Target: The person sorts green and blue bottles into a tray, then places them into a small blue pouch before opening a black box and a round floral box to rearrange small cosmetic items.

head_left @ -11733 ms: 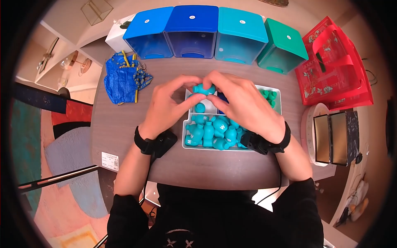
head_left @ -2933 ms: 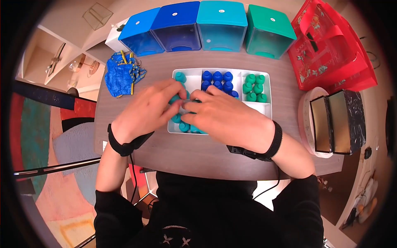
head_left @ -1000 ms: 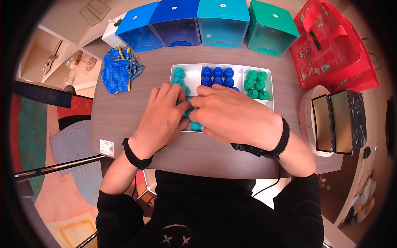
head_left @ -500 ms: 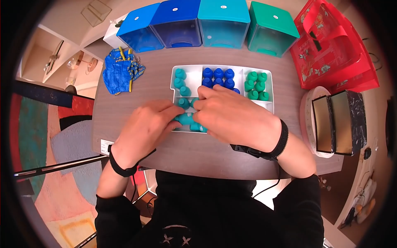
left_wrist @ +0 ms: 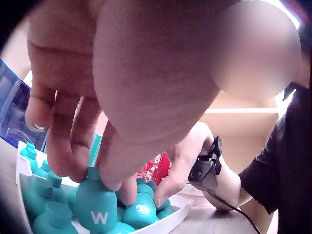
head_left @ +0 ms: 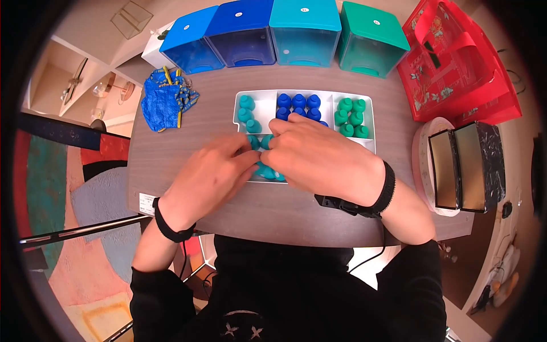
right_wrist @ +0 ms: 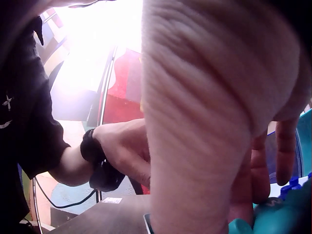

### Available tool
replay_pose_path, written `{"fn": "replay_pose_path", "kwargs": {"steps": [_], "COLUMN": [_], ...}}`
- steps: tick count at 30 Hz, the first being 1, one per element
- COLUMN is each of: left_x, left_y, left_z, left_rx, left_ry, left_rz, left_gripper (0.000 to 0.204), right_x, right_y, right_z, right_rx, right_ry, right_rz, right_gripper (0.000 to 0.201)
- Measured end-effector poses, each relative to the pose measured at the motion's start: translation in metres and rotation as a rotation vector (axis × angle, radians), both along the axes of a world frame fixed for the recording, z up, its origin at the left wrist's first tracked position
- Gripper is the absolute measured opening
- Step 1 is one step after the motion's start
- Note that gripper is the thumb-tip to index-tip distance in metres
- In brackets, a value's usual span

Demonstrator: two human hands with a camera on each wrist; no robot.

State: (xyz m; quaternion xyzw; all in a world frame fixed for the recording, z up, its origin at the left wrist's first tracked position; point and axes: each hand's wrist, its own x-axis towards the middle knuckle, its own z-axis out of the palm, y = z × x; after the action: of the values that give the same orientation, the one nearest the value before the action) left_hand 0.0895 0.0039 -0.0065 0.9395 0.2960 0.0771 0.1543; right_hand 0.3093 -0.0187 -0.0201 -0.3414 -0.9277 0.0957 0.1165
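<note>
A white divided tray (head_left: 265, 107) holds small bottles: teal (head_left: 246, 102), dark blue (head_left: 298, 101) and green (head_left: 345, 105). Over its front left part, my left hand (head_left: 212, 175) pinches a teal bottle marked W (left_wrist: 99, 207) by the neck, upright in the left wrist view. Close beside it, my right hand (head_left: 325, 158) has its fingertips around another teal bottle with a white print (left_wrist: 141, 209). More teal bottles crowd beneath both hands, partly hidden. In the right wrist view, my right hand (right_wrist: 214, 117) hides most of its contact with them.
Four drawer boxes, light blue (head_left: 191, 48), dark blue (head_left: 242, 43), turquoise (head_left: 305, 43) and green (head_left: 373, 48), line the back. A folded blue bag (head_left: 161, 102) lies left. At right are a red bag (head_left: 456, 80), a round pink box (head_left: 424, 165) and an open dark case (head_left: 481, 165).
From lower left, my left hand has come slightly up and right towards the right hand. The teal bottle that lay at its fingertips now stands upright in its pinch. My right hand has barely moved.
</note>
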Motion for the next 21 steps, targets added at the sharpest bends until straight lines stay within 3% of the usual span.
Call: {"fn": "replay_pose_path", "kwargs": {"steps": [8, 13, 17, 21], "left_x": [0.006, 0.004, 0.004, 0.003], "left_y": [0.003, 0.002, -0.004, -0.007], "left_z": [0.005, 0.005, 0.003, 0.008], "left_rx": [-0.045, -0.136, -0.120, -0.074], "left_ry": [0.020, -0.041, -0.082, 0.023], "left_rz": [-0.048, -0.045, -0.042, -0.048], "left_gripper": [0.019, 0.022, 0.019, 0.025], "right_x": [0.005, 0.013, 0.010, 0.011], "right_y": [-0.001, -0.001, 0.001, 0.001], "right_z": [0.002, 0.001, 0.003, 0.001], "right_rx": [0.037, 0.092, 0.059, 0.044], "right_ry": [0.042, 0.204, 0.156, 0.124], "right_rz": [-0.011, -0.017, -0.013, -0.020], "right_gripper": [0.011, 0.020, 0.021, 0.020]}}
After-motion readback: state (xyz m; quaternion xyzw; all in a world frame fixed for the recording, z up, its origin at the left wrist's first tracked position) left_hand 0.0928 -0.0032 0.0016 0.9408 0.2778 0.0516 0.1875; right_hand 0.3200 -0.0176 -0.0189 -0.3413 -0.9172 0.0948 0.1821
